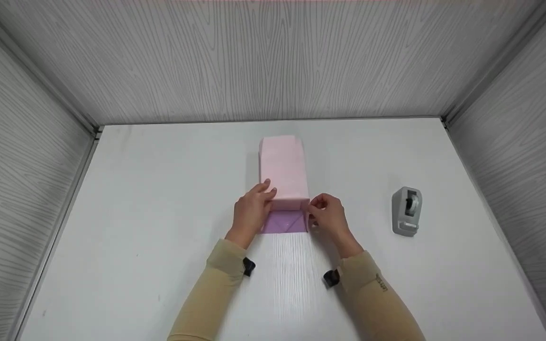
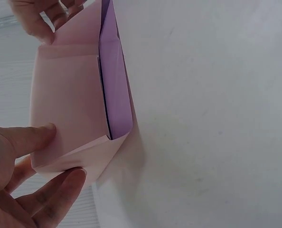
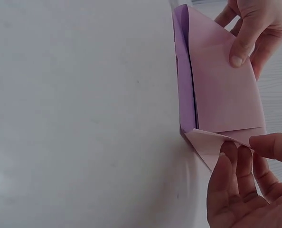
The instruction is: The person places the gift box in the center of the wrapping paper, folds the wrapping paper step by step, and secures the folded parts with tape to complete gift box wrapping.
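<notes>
A box wrapped in pink paper (image 1: 282, 166) lies lengthwise on the table, its near end toward the person. At that end a purple flap (image 1: 282, 221), the inner side of the paper, extends toward the person with diagonal creases. My left hand (image 1: 250, 208) grips the left near corner; in the left wrist view its thumb (image 2: 36, 137) lies on one pink face and fingers curl against the adjoining side. With my right hand (image 1: 329, 215) I pinch the paper fold at the right near corner, and the right wrist view shows the pink edge (image 3: 226, 137) between thumb and fingers.
A grey tape dispenser (image 1: 406, 211) with a roll in it stands on the right side of the white table (image 1: 168, 189). Grey wood-grain panels (image 1: 273, 61) rise at the back and both sides. Each wrist wears a small black camera (image 1: 331, 278).
</notes>
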Motion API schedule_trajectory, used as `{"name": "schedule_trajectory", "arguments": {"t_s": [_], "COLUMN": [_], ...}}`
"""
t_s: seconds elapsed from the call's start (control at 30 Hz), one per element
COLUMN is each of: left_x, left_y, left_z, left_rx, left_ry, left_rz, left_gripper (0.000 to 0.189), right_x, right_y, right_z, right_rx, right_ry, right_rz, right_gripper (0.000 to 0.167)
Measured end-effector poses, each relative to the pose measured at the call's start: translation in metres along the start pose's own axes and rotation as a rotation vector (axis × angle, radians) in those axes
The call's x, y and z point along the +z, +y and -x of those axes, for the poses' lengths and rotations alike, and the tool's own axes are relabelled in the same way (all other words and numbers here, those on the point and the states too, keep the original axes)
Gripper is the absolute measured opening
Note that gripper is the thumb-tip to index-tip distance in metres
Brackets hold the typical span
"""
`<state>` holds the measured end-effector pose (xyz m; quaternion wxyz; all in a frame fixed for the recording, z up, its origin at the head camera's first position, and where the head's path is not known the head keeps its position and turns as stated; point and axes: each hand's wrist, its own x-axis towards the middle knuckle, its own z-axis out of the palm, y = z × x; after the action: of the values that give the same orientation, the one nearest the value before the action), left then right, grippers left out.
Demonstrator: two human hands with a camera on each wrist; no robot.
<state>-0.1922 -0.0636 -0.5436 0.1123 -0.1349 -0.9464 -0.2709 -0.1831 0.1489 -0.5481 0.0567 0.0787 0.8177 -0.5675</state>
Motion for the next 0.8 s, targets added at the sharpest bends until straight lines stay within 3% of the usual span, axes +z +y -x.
{"name": "schedule_trajectory", "arguments": {"t_s": [0.23, 0.5, 0.8], "left_x": [-0.001, 0.000, -0.001], "left_y": [0.001, 0.000, 0.001], "left_z": [0.001, 0.000, 0.000], "left_rx": [0.004, -0.016, -0.009], "left_ry": [-0.005, -0.020, -0.012], "left_rz": [-0.008, -0.007, -0.003], "left_gripper": [0.035, 0.035, 0.034], "right_x": [0.001, 0.002, 0.000], "right_y": [0.003, 0.006, 0.007], "right_z": [0.005, 0.011, 0.013], "right_rx": [0.045, 0.055, 0.047], "right_ry": [-0.009, -0.047, -0.071], "right_rz": [0.060, 0.192, 0.242], "right_gripper": [0.008, 0.013, 0.020]}}
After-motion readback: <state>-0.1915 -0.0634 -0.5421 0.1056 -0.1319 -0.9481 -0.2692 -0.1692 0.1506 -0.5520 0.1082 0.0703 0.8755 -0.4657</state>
